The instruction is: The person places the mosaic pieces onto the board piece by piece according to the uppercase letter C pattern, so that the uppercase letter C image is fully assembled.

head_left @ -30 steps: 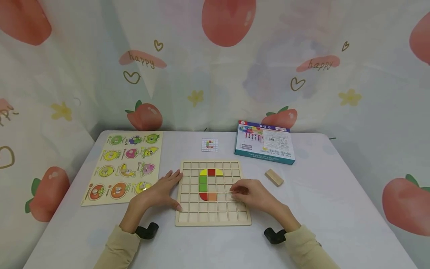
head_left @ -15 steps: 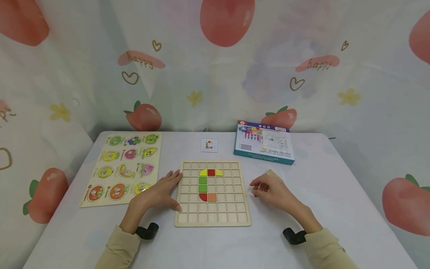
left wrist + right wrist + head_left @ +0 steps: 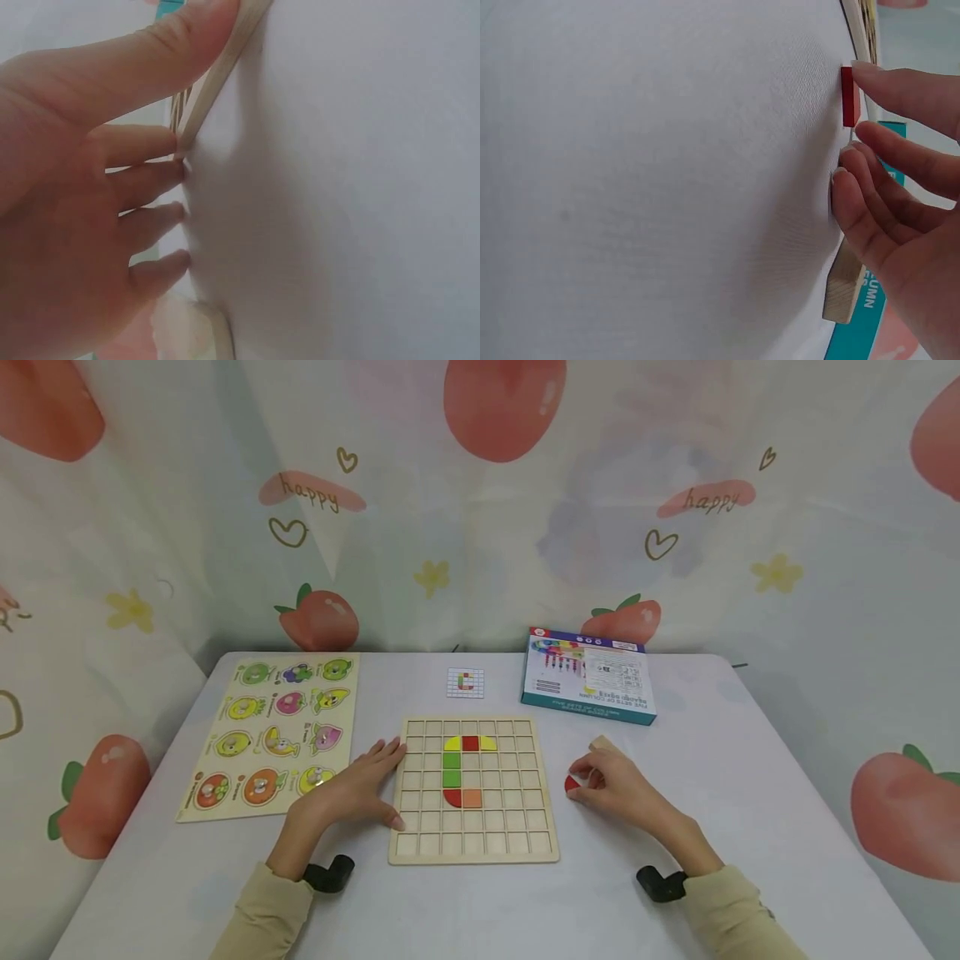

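A square wooden grid board [image 3: 474,852] lies in the middle of the table, with red, yellow, green and orange tiles set in some of its cells. My left hand [image 3: 352,789] rests along the board's left edge, fingers spread and thumb near the lower left corner. To the right of the board, my right hand [image 3: 618,789] pinches a red tile [image 3: 572,784] with a curved side between thumb and index finger. In the right wrist view the red tile [image 3: 849,97] stands on edge close to the cloth. The other fingers curl below it, and what lies behind them is hidden.
A wooden block [image 3: 602,742] sits behind my right hand, partly covered. Farther back are a teal-edged box [image 3: 588,681] and a small pattern card [image 3: 465,682]. A fruit puzzle board [image 3: 258,760] lies on the left, its near right part behind my left hand.
My right hand has moved right, from the board onto the tablecloth, and the red tile now shows at its fingertips. The left hand stays at the board's edge.
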Available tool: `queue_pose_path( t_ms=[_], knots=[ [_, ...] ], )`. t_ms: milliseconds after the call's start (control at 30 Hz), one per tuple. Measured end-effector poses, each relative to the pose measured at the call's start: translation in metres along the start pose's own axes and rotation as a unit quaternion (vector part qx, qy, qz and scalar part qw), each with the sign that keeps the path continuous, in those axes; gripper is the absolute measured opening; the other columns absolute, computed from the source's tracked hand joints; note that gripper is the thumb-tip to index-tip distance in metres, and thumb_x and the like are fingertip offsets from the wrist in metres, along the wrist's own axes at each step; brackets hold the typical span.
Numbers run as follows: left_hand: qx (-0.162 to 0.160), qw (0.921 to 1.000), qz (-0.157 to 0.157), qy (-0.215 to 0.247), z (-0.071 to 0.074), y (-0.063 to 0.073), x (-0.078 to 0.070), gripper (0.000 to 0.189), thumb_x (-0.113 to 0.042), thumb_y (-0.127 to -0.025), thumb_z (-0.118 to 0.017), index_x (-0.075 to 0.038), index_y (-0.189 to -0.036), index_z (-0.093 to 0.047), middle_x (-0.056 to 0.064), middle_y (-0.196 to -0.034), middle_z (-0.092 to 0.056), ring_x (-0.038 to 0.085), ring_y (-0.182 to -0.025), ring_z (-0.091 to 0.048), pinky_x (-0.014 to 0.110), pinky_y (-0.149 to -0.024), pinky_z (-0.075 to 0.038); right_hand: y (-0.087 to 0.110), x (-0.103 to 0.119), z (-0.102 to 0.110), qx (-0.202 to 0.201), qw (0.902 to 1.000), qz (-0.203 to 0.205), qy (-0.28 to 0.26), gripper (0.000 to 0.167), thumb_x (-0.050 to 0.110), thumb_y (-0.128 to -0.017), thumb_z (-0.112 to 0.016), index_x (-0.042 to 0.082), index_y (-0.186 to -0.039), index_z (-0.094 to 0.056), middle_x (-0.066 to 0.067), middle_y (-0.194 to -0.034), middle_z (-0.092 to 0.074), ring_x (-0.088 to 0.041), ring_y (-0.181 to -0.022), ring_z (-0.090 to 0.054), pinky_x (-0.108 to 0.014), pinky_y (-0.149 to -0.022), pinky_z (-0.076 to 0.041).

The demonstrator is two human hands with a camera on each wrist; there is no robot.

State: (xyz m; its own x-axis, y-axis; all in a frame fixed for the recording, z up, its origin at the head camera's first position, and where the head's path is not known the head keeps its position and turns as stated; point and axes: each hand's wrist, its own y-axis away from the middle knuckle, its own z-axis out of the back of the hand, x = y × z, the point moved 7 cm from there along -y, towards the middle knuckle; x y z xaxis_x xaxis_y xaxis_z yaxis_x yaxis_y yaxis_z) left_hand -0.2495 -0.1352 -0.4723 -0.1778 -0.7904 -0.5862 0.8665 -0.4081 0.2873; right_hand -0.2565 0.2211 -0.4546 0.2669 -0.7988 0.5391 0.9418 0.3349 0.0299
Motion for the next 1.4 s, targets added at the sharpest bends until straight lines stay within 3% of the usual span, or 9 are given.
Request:
queue_pose_path(
  t_ms=[400,767,1233,1400],
  knots=[
    [0.005,0.9999,0.011,0.009,0.002,0.0,-0.002,0.113,-0.028,-0.072,-0.094,-0.003,-0.161,-0.03,0.014,-0.172,-0.019,0.037,-0.16,-0.01,0.061,-0.127,-0.018,-0.002,0.004,-0.003,0.005,0.9999,0.009,-0.009,0.023,0.011,-0.085,-0.084,0.009,-0.104,-0.071,-0.002,-0.095,-0.058,-0.016,-0.087,-0.051,-0.019,-0.067,-0.047],
    [0.002,1.0,0.002,0.008,0.001,0.001,0.002,0.113,-0.031,-0.073,-0.094,-0.004,-0.162,-0.029,0.014,-0.172,-0.018,0.038,-0.16,-0.008,0.062,-0.126,-0.016,-0.003,0.013,-0.012,0.016,0.9988,0.034,-0.03,0.021,0.004,-0.091,-0.075,0.011,-0.11,-0.07,0.001,-0.098,-0.072,-0.012,-0.085,-0.059,-0.022,-0.076,-0.054],
    [-0.001,1.0,-0.003,0.003,0.0,0.0,0.001,0.112,-0.03,-0.074,-0.093,-0.004,-0.162,-0.029,0.014,-0.172,-0.017,0.038,-0.16,-0.008,0.061,-0.127,-0.016,-0.007,0.027,-0.012,-0.002,0.9985,0.031,-0.045,0.021,0.009,-0.089,-0.079,0.008,-0.108,-0.072,0.001,-0.095,-0.071,-0.012,-0.086,-0.061,-0.022,-0.078,-0.057],
    [-0.004,1.0,-0.007,0.005,0.0,0.0,0.001,0.112,-0.029,-0.073,-0.093,-0.003,-0.162,-0.029,0.014,-0.172,-0.018,0.038,-0.16,-0.009,0.06,-0.127,-0.015,-0.01,0.037,-0.013,0.004,0.9968,0.051,-0.06,0.019,0.01,-0.09,-0.079,0.009,-0.108,-0.074,0.003,-0.096,-0.074,-0.012,-0.087,-0.064,-0.024,-0.08,-0.059]
  ],
)
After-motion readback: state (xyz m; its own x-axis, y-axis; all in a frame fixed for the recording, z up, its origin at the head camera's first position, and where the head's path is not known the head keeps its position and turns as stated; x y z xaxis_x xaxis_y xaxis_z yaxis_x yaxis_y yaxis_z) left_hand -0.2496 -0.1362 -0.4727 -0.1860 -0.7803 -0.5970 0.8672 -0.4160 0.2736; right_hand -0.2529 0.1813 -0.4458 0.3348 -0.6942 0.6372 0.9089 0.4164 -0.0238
